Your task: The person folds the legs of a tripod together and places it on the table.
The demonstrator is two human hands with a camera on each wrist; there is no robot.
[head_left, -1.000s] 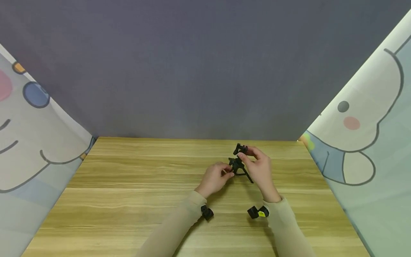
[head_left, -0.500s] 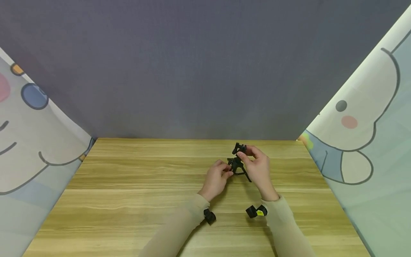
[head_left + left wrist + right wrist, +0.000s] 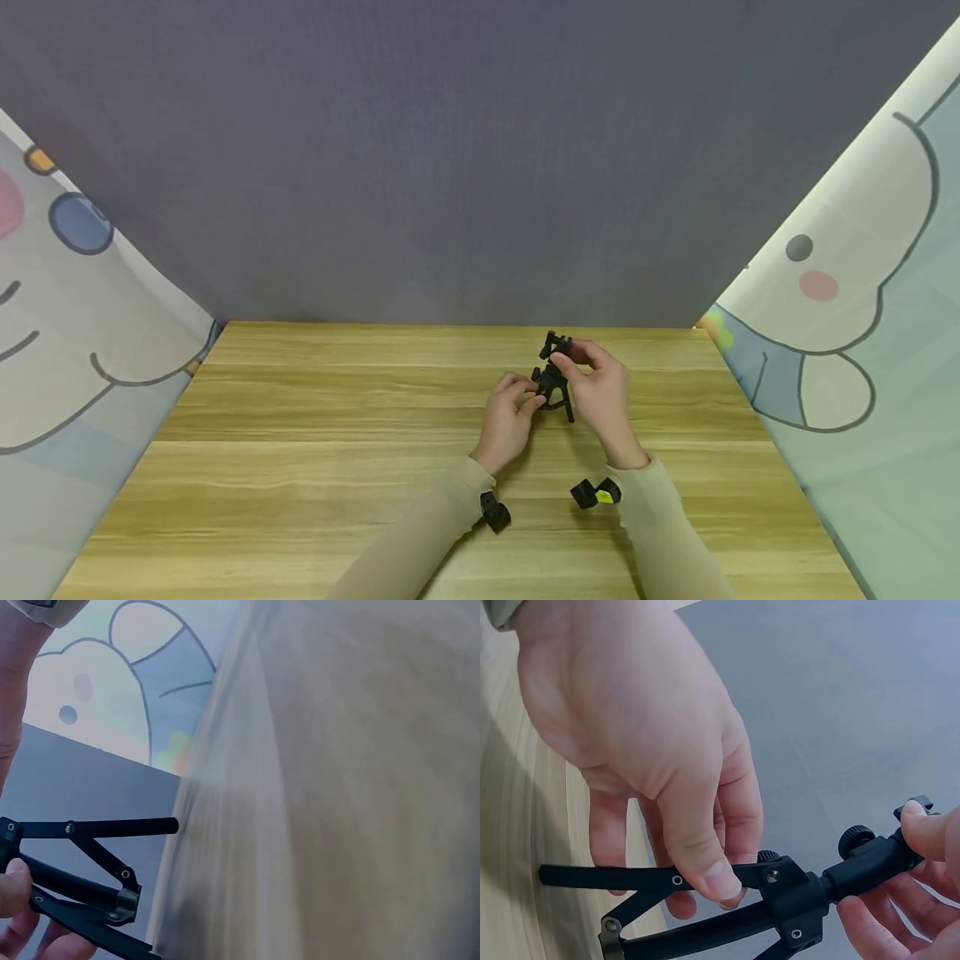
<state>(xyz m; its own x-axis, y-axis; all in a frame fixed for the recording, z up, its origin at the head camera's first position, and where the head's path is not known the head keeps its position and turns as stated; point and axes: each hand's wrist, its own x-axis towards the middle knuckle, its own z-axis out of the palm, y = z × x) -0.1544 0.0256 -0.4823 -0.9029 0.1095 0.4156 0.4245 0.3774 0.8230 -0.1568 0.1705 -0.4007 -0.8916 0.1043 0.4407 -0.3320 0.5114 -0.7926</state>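
A small black tripod [image 3: 555, 380] is held between both hands, tilted, its clamp-like head [image 3: 557, 343] at the upper end. My left hand [image 3: 504, 423] pinches one leg [image 3: 585, 877] near the collar, thumb on its side in the right wrist view. Higher up, my right hand [image 3: 603, 397] grips the column just below the head, beside a round knob [image 3: 855, 841]. Hinged braces [image 3: 100, 857] join the legs to the central tube [image 3: 71, 888] in the left wrist view. The legs stand partly spread.
Beneath the hands lies a wood-grain table [image 3: 315, 467]. A dark grey panel [image 3: 465, 167] rises at its back edge, and cartoon-printed curtains [image 3: 832, 208] flank both sides. Small black wrist cameras [image 3: 496, 512] sit at the cuffs.
The tripod's right-hand leg has swung inward, so the legs look less spread. My left hand has shifted slightly right with its forearm; my right hand has edged slightly left.
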